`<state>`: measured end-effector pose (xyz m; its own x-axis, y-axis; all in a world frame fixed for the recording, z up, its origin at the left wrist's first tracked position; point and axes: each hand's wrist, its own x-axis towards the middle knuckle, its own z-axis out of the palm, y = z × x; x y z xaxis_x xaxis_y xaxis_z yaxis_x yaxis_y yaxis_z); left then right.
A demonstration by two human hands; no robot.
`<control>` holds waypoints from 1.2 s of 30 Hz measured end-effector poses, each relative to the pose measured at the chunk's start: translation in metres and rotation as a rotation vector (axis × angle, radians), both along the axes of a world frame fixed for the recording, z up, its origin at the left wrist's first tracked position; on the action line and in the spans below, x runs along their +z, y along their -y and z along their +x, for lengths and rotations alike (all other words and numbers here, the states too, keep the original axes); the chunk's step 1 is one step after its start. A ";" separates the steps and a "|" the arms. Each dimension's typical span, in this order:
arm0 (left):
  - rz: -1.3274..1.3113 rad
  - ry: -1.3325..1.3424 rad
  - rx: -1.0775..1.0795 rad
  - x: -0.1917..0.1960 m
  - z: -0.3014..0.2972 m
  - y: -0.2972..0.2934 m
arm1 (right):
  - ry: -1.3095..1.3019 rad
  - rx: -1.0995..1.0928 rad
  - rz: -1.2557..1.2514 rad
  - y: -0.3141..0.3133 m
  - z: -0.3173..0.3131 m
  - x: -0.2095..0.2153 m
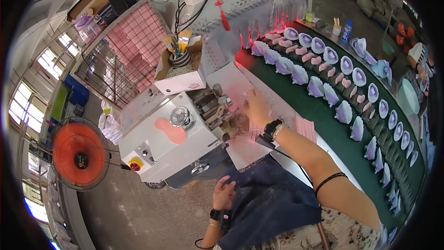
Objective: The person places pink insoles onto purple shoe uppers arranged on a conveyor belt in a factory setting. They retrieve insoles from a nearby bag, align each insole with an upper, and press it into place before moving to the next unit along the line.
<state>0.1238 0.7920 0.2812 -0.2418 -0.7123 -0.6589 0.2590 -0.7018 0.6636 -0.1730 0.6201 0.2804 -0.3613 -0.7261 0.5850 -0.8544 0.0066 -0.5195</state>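
My right hand [257,108] is over the pink-dusted board beside the working head [215,104] of a white bench machine [150,146]. Its fingers are bent toward the board; whatever they pinch blends into the pink dust and cannot be made out. On the machine's top lies a flat pink insole-shaped piece [170,131], by a metal handwheel [180,117]. Under my right wrist and forearm are pink sheets [305,128] on the board. Low in front of the machine, beside my dark apron [273,203], my left hand [224,194] is open with loosely curved fingers, holding nothing visible.
To the right runs a green conveyor belt [319,111] with rows of purple-white shoe parts [299,75] and pink pieces. A box [180,83] with brushes stands behind the machine. An orange fan [79,155] is at left. Another person's hand [421,70] shows at far right.
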 end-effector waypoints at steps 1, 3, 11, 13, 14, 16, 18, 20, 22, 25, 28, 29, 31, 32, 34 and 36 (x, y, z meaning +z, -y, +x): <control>-0.014 0.000 -0.008 -0.003 0.003 0.000 | -0.029 -0.015 0.010 0.000 -0.005 0.002; -0.053 0.044 -0.024 -0.010 0.008 -0.001 | -0.088 -0.044 0.031 0.002 -0.010 0.006; -0.046 0.095 -0.105 0.003 -0.001 0.002 | 0.878 -0.183 0.121 0.063 0.008 -0.048; -0.030 0.152 -0.102 0.017 -0.014 0.000 | 0.986 -0.213 -0.023 0.047 -0.010 -0.046; -0.054 0.170 -0.136 0.018 -0.018 0.001 | 1.027 -0.227 -0.102 0.036 -0.022 -0.034; -0.096 0.181 -0.214 0.012 -0.025 0.002 | 1.298 -0.122 -0.188 -0.019 -0.057 -0.009; -0.103 0.159 -0.236 0.009 -0.032 -0.001 | 1.248 -0.165 -0.267 -0.076 -0.102 -0.006; -0.367 0.300 -0.475 0.013 -0.039 -0.005 | 1.125 -0.310 -0.279 -0.151 -0.176 -0.027; -0.916 0.597 -0.887 0.013 -0.041 -0.002 | 0.968 -0.556 -0.291 -0.238 -0.245 -0.030; -0.826 0.542 -0.975 0.003 -0.057 0.004 | 0.503 -1.079 -0.253 -0.384 -0.343 -0.056; -0.292 0.250 -0.644 0.005 -0.087 0.000 | 0.205 -1.440 -0.003 -0.473 -0.391 -0.066; -0.062 0.112 -0.463 0.006 -0.097 0.000 | 0.279 -1.396 0.014 -0.487 -0.397 -0.067; -0.041 0.088 -0.475 0.013 -0.119 0.000 | 0.393 -1.305 0.106 -0.500 -0.410 -0.068; -0.030 0.077 -0.489 0.017 -0.128 0.002 | 0.334 -1.322 0.110 -0.505 -0.417 -0.069; -0.034 0.030 -0.521 0.010 -0.139 0.006 | 0.231 -1.299 0.120 -0.481 -0.431 -0.076; -0.060 0.060 -0.560 0.005 -0.153 0.011 | 0.043 -1.243 0.002 -0.439 -0.425 -0.077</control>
<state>-0.0289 0.7810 0.2865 -0.5571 -0.5227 -0.6453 -0.1811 -0.6819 0.7087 -0.5976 1.0589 0.2038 -0.8232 0.1208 0.5548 -0.2509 0.7991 -0.5463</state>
